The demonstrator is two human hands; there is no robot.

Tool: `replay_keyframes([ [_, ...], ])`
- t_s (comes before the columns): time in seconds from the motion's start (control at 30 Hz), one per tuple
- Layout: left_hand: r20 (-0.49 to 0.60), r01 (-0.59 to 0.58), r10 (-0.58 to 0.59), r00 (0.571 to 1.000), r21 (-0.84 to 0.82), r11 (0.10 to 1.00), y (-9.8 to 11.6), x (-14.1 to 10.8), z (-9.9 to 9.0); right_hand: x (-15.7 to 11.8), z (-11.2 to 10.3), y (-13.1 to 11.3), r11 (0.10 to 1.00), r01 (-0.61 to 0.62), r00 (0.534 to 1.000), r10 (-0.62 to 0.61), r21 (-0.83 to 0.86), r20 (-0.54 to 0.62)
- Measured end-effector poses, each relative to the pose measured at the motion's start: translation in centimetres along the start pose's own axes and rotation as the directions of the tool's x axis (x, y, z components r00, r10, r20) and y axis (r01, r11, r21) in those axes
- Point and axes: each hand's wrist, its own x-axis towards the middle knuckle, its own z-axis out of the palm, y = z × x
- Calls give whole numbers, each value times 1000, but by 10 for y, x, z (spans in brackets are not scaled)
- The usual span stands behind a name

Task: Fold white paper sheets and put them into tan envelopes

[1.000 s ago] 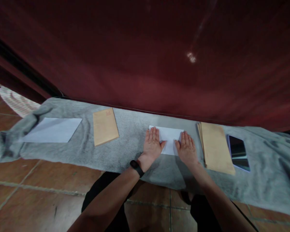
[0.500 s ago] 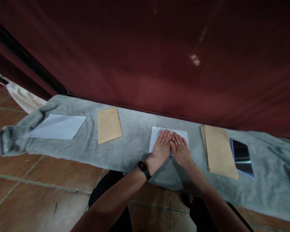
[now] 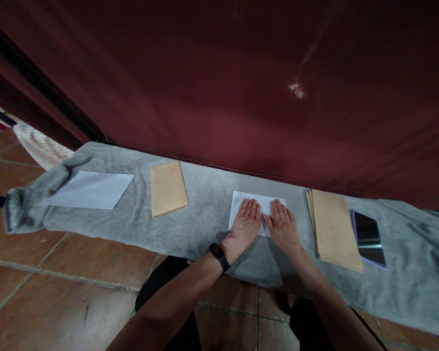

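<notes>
Tan paper envelope: left of the small white rectangular paper.
Left hand: flat on that paper, grasping nothing.
Right hand: likewise, both seemingly pressing it smooth.
Tan paper envelope stack: right of it.

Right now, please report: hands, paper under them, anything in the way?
Left hand, right hand flat on paper. Paper on cloth. Envelopes at right, not in the way.
</notes>
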Motion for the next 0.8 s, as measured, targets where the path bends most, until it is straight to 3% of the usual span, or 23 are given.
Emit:
replay_keyframes([
  [0.47, 26, 28, -27, 999, -49, 998, 0, -1, 4, -6, -2, 25, 970, -15, 1000, 8, -244, -28],
  [0.63, 23, 87, -85, 996, -169, 982, -10, -6, 9, -7, -1, 25, 964, -42, 999, 33, -264, -38],
  [0.8, 42, 189, -184, 982, -183, 965, -25, -7, 11, -6, -2, 19, 964, -75, 997, 67, -255, -40],
])
